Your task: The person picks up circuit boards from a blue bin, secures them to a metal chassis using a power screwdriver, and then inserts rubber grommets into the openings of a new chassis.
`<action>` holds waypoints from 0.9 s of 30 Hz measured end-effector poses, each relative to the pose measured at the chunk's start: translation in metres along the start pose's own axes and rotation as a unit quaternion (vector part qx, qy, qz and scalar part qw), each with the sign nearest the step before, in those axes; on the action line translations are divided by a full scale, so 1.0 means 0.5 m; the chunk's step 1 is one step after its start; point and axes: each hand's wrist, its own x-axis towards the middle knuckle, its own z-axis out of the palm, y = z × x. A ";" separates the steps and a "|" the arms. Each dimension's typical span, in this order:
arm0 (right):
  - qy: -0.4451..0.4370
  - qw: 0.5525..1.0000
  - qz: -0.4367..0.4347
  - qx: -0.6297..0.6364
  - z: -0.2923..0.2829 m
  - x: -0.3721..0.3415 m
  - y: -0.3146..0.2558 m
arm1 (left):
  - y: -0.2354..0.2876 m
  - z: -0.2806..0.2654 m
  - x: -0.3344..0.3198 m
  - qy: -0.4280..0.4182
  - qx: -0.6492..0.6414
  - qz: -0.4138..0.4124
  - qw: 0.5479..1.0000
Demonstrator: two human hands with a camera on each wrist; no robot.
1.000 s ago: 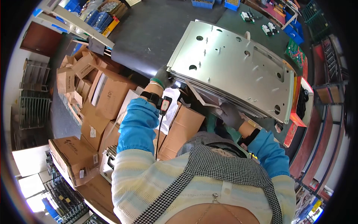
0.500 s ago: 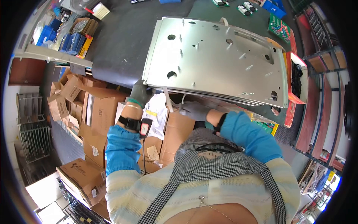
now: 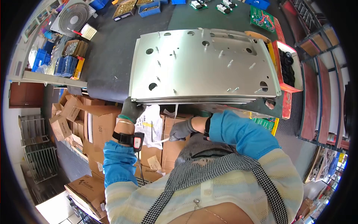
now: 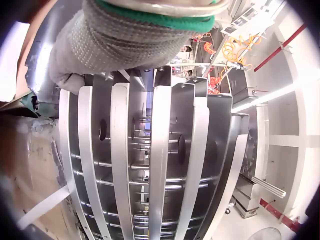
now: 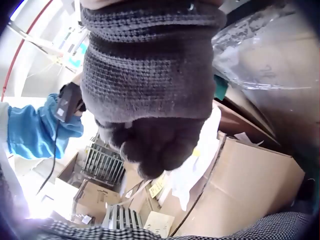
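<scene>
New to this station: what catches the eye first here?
The big stack of shiny metal panels, mid-view and studded with pins and holes, with the left hand gripping its near-left corner. Next, the pale strap hanging below its near edge, its lower end at the curled fingers of the right hand. Then the red-sided box of black parts, just right of the stack.

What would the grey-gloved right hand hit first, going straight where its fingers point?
Past the narrow white strip at its fingertips, the right hand would probably meet the crumpled white sheet, though depth is unclear and the brown cardboard box may come first.
</scene>
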 end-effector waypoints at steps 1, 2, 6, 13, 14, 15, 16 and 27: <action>0.016 1.000 0.001 0.024 -0.003 -0.008 -0.011 | 0.009 0.016 -0.009 0.021 -0.074 -0.040 0.996; 0.030 0.998 0.003 0.053 0.001 -0.017 -0.023 | 0.009 0.021 -0.015 0.018 -0.065 -0.042 0.997; 0.064 0.997 -0.053 0.010 0.001 -0.028 -0.021 | -0.009 0.003 0.001 -0.031 0.514 0.304 0.802; 0.408 0.911 0.054 0.040 0.025 0.035 0.089 | -0.007 0.024 -0.043 0.019 0.546 0.323 0.772; 0.428 0.899 -0.002 0.091 0.024 0.063 0.103 | 0.003 0.027 -0.047 0.020 0.571 0.329 0.751; 0.446 0.882 -0.057 0.141 0.025 0.108 0.125 | 0.004 0.029 -0.048 0.020 0.582 0.334 0.741; 0.459 0.861 -0.114 0.189 0.015 0.127 0.105 | 0.006 0.030 -0.050 0.020 0.593 0.339 0.730; -0.048 0.971 0.085 -0.217 0.030 0.030 0.183 | 0.000 0.024 -0.057 0.037 0.590 0.275 0.758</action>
